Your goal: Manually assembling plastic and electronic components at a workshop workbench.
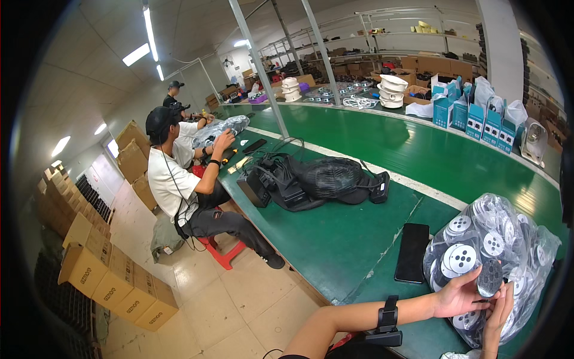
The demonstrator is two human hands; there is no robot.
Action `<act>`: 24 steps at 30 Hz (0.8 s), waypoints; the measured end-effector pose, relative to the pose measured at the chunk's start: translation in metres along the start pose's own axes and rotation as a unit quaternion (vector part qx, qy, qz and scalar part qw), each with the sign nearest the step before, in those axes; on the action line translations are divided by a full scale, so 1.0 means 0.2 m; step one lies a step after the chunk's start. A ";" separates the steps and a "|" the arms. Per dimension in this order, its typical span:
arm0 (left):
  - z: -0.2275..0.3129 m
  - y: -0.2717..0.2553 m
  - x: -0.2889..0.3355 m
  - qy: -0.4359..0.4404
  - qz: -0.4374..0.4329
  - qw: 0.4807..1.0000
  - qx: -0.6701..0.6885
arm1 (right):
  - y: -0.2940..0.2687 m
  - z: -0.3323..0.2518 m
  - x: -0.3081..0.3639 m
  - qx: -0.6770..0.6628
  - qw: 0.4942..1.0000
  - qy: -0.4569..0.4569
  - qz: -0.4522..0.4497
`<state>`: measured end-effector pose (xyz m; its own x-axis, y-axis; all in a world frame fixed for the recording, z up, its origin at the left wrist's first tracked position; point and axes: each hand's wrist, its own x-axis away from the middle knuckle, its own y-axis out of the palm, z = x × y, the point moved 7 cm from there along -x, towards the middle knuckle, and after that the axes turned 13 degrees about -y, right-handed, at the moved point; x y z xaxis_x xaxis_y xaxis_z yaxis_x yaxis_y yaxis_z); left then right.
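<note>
At the lower right, my left hand (pixel 457 297) has its fingers and thumb closed on a dark, rounded disc-like part (pixel 490 279) with a patterned face. Close beside it, my right hand (pixel 500 312) has its fingers bent at the lower edge of the same part. Both hands are in front of a clear plastic bag (pixel 541 254) full of white round discs with dark holes (pixel 463 259). A black phone (pixel 412 252) lies on the green table, left of the bag. A black strap device (pixel 387 320) circles my left wrist.
A black mesh bag with cables (pixel 329 179) lies on the green table (pixel 341 245). Beyond runs a green conveyor belt (pixel 382 128), with blue boxes (pixel 475 122) and white round housings (pixel 391 91) past it. A co-worker (pixel 179 173) sits at left; cartons (pixel 119 281) stack on the floor.
</note>
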<state>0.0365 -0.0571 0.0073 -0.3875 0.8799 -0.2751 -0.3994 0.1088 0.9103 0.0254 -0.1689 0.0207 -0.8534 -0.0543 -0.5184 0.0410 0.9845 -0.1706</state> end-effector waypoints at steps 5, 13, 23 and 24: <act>0.01 0.01 0.00 0.008 0.005 1.000 -0.003 | 0.00 0.00 0.00 0.001 1.000 0.011 -0.012; 0.01 0.02 0.01 0.010 0.007 1.000 -0.003 | 0.00 -0.02 0.00 0.004 0.999 0.037 -0.027; 0.01 0.02 0.01 0.012 0.011 1.000 -0.006 | 0.02 -0.03 0.00 -0.001 0.999 0.031 -0.028; 0.01 0.02 0.01 0.009 0.015 1.000 -0.003 | 0.02 -0.04 -0.01 0.009 0.999 0.021 -0.027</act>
<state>0.0356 -0.0549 0.0111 -0.4143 0.8743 -0.2529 -0.3928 0.0788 0.9162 0.0222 -0.1644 0.0276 -0.8756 -0.1007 -0.4724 0.0023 0.9771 -0.2125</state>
